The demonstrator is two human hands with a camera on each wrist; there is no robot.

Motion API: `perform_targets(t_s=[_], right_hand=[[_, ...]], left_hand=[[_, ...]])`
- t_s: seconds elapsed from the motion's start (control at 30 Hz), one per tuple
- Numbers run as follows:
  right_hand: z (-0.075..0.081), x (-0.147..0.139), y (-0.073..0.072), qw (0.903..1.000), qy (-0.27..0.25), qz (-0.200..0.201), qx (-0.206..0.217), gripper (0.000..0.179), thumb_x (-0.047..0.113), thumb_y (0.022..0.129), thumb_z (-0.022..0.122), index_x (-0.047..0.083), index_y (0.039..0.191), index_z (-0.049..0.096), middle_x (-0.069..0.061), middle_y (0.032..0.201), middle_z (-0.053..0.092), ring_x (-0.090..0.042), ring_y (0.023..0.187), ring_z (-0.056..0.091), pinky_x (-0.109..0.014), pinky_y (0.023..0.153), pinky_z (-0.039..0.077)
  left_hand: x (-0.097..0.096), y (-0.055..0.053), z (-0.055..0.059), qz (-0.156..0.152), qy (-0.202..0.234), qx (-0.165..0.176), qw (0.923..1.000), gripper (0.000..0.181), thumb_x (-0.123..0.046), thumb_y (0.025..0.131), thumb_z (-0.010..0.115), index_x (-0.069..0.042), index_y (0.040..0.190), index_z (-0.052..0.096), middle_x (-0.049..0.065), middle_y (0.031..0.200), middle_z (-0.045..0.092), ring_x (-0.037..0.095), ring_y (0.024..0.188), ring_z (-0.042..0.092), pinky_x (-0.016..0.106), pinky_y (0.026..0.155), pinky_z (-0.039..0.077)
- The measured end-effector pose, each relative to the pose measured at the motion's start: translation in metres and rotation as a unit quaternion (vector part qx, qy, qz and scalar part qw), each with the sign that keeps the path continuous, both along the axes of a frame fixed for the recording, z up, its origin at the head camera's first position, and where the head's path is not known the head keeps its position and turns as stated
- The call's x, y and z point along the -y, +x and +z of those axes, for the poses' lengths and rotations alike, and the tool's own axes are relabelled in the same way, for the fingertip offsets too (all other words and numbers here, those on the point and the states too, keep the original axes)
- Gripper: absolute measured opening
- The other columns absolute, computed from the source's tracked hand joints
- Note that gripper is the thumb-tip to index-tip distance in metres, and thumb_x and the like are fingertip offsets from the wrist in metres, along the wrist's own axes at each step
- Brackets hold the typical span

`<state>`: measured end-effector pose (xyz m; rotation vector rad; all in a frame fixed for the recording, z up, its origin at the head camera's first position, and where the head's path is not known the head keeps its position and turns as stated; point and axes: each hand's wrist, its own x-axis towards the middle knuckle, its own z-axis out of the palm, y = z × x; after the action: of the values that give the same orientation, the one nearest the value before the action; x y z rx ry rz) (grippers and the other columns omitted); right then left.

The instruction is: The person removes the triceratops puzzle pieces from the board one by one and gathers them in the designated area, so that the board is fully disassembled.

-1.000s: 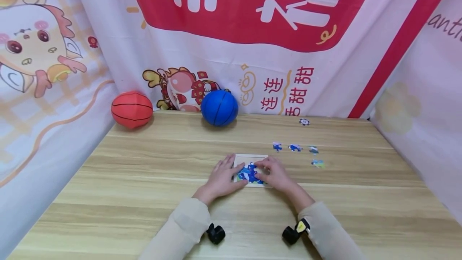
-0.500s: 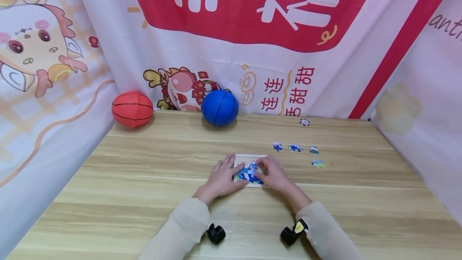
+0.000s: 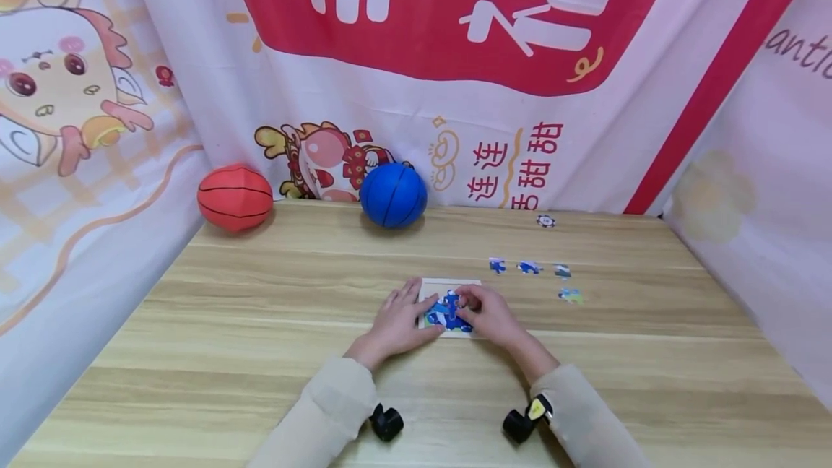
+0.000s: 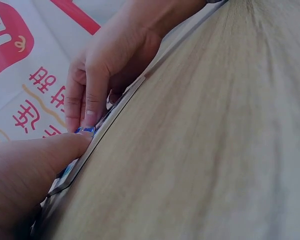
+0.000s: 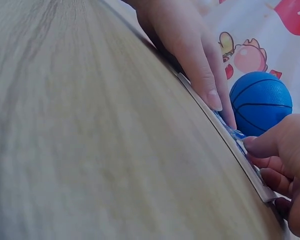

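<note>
A small pale puzzle tray (image 3: 448, 282) lies on the table, partly filled with joined blue jigsaw pieces (image 3: 442, 318). My left hand (image 3: 398, 320) rests over the tray's left side, fingers extended and thumb on the pieces. From the right, my right hand (image 3: 492, 318) pinches a blue puzzle piece (image 3: 453, 303) between thumb and fingers, over the joined ones. In the left wrist view the right hand's fingertips (image 4: 90, 117) meet the piece close to the left thumb. The right wrist view shows the right thumb (image 5: 257, 146) at the tray; the hands hide much of the pieces.
Several loose puzzle pieces (image 3: 529, 267) lie to the right behind the tray. A round patterned chip (image 3: 546, 221) is near the back edge. A blue ball (image 3: 393, 195) and a red ball (image 3: 235, 198) stand at the back by the printed cloth (image 3: 390, 107).
My right hand has shifted slightly left, and the pinched piece has turned and moved over the joined pieces. The left hand stays in place on the tray.
</note>
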<state>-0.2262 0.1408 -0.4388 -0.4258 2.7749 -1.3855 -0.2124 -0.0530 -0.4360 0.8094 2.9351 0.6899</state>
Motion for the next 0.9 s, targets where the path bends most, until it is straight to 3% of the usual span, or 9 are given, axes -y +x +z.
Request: perform_targets(t_s=[0.27,0.53,0.9], right_hand=[[0.01,-0.024,-0.004,0.9982,-0.058,-0.008,0.011,0.033,0.0,0.078,0.06,0.005,0.11,0.057,-0.004,0.084,0.055,-0.019,0.077,0.05,-0.03,0.068,0.044],[0.018,-0.076,-0.008,0.9973,-0.046,-0.026,-0.05,0.031,0.006,0.078,0.062,0.001,0.108,0.059,-0.009,0.083,0.057,-0.021,0.075,0.052,-0.032,0.067,0.043],[0.01,-0.134,-0.012,0.9943,-0.017,-0.063,-0.084,0.032,0.004,0.078,0.063,-0.008,0.107,0.056,-0.02,0.088,0.058,-0.022,0.076,0.053,-0.027,0.065,0.043]], left_hand=[[0.0,0.001,-0.001,0.003,-0.001,0.003,1.0,0.063,-0.053,0.081,0.047,-0.016,0.13,0.04,0.019,0.14,0.014,0.029,0.127,0.007,0.045,0.1,0.007],[-0.001,0.0,0.0,0.0,-0.003,0.003,1.0,0.062,-0.051,0.081,0.048,-0.015,0.13,0.04,0.018,0.14,0.014,0.029,0.128,0.007,0.045,0.1,0.007],[0.0,0.001,0.001,0.006,-0.006,0.015,0.9998,0.062,-0.052,0.081,0.047,-0.017,0.131,0.038,0.016,0.141,0.012,0.027,0.128,0.005,0.043,0.1,0.005]])
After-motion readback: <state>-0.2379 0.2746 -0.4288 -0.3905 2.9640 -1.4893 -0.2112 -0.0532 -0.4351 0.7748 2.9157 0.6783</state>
